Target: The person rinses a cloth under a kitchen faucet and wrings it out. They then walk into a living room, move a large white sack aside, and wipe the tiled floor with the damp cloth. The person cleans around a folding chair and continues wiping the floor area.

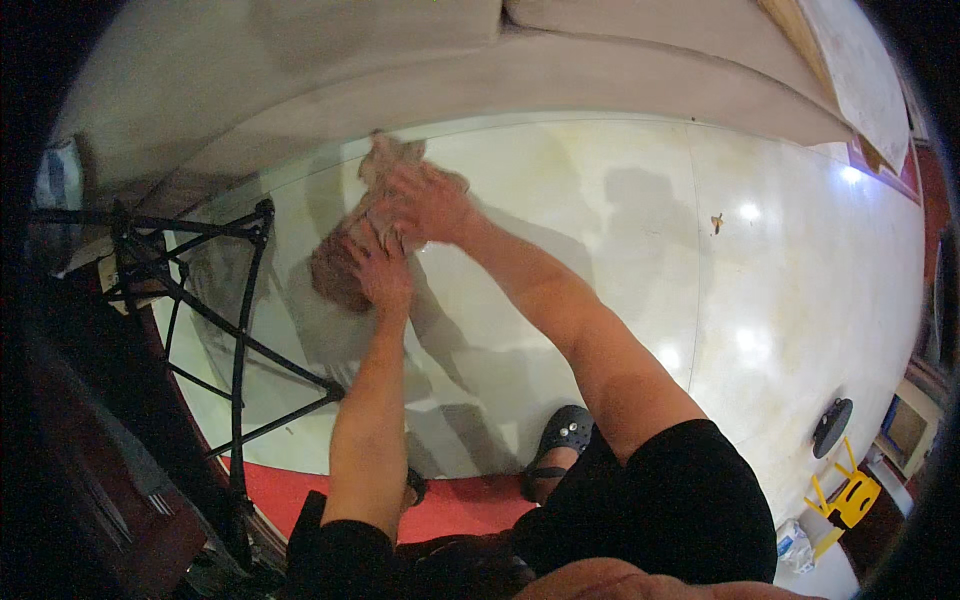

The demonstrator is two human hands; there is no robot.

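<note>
A soft brown, blurred thing [339, 262] lies on the pale floor below the sofa, darker at its near left end and tan at its far end. Whether it is a cloth or a furry animal cannot be told. My left hand [381, 271] is on its near part, fingers spread and bent over it. Farther up and to the right, my right hand [431, 201] grips its middle, blurred by motion. Part of the thing is hidden under both hands.
A beige sofa [525, 75] borders the floor's far side. At left stands a black metal folding frame [240, 330]. Under my feet, in dark clogs [566, 429], runs a red mat [465, 510]. Right: a small scrap [717, 223], a black disc [832, 427], a yellow stool [855, 501].
</note>
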